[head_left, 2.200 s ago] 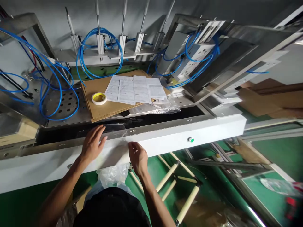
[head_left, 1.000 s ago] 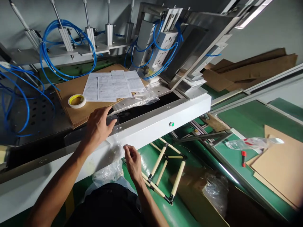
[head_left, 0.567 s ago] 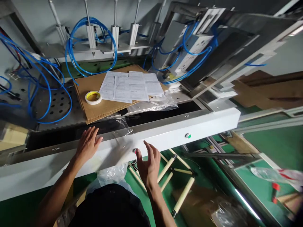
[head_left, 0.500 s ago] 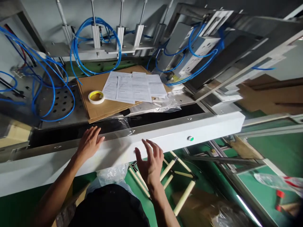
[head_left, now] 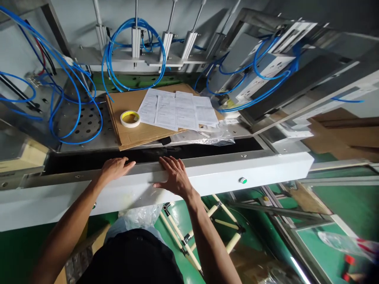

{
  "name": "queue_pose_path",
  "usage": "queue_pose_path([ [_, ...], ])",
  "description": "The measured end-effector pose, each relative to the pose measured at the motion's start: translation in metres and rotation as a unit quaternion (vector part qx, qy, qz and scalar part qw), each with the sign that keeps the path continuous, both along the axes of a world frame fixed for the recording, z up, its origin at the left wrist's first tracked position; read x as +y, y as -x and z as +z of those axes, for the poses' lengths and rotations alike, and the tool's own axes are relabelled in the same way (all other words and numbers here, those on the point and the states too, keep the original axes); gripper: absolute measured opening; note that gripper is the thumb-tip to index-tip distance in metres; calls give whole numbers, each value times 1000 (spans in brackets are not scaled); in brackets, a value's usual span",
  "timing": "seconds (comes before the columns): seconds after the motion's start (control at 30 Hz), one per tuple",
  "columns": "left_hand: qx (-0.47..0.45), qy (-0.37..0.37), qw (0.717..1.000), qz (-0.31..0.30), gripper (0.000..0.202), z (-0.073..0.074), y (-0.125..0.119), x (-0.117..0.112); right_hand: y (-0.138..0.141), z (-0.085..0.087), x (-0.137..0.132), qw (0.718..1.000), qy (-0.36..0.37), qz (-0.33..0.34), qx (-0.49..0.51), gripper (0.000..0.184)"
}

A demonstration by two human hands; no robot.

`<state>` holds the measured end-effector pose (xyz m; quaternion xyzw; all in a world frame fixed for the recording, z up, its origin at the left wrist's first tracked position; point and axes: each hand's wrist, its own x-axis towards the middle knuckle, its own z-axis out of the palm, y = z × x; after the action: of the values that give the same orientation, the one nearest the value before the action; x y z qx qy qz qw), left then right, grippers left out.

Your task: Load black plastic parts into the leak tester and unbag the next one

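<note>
My left hand (head_left: 116, 169) lies on the metal edge of the white machine beam (head_left: 219, 179), its fingers reaching over the rim of the dark slot (head_left: 189, 153) and its thumb pointing right. To its right, my right hand (head_left: 175, 173) rests on the same beam, palm down, with the fingers over the rim and the thumb stretched out to the left. Neither hand shows anything held. Crumpled clear plastic (head_left: 142, 216) hangs below the beam at my lap. Beyond the slot, a roll of tape (head_left: 130, 119) and printed sheets (head_left: 177, 108) lie on flat cardboard (head_left: 118, 134).
Coiled blue air hoses (head_left: 134, 55) hang by the cylinders at the back, and loose ones loop at left. A green button (head_left: 243, 180) sits on the beam. A clear bag (head_left: 217, 136) lies by the papers. Cream tubes (head_left: 226, 225) form a frame below.
My right hand has come forward and left from in front of the beam onto its top edge. My left hand has settled lower over the rim. The view has shifted slightly left.
</note>
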<state>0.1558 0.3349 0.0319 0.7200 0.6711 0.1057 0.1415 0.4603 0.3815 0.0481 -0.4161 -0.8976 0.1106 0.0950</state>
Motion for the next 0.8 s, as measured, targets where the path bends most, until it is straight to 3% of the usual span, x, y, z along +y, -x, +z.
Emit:
queue_pose_path([
  [0.17,-5,-32,999,20,37,12,17,-6,-4,-2,-3,1000,-9,-12,2,106],
  [0.37,-37,-118,992,39,64,16,36,-69,-10,1,-11,1000,-21,-15,9,103],
  [0.47,-13,-92,996,17,86,8,40,-90,-10,-2,-15,1000,-23,-14,11,101],
  [0.8,-54,-30,998,23,104,10,52,-81,-15,-14,-9,999,-23,-14,22,98],
])
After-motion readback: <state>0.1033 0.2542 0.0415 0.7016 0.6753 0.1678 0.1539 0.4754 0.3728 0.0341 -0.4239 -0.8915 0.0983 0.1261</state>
